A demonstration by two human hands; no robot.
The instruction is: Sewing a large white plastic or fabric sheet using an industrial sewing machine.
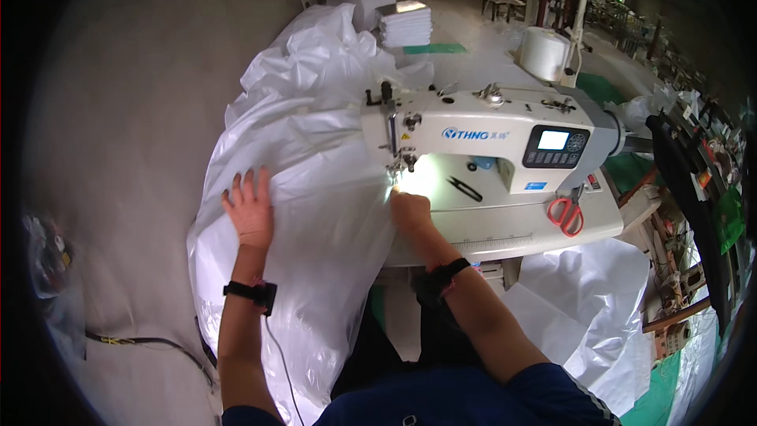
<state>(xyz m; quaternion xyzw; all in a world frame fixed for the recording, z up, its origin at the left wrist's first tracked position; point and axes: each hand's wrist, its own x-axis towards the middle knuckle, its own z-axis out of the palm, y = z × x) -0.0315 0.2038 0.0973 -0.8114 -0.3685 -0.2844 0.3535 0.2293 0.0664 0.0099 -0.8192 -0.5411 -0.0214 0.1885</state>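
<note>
A large sheet of white woven plastic fabric is piled over the left side of a white sewing machine and hangs down toward the floor. My left hand lies flat on the fabric with its fingers spread, well left of the needle. My right hand presses on the fabric's edge just below the lit needle area; its fingers are partly hidden by the fabric. Both wrists wear black bands.
Orange-handled scissors and small black snips lie on the machine table. A big white thread cone stands behind the machine. Folded white stacks sit farther back. More white fabric lies on the floor at right.
</note>
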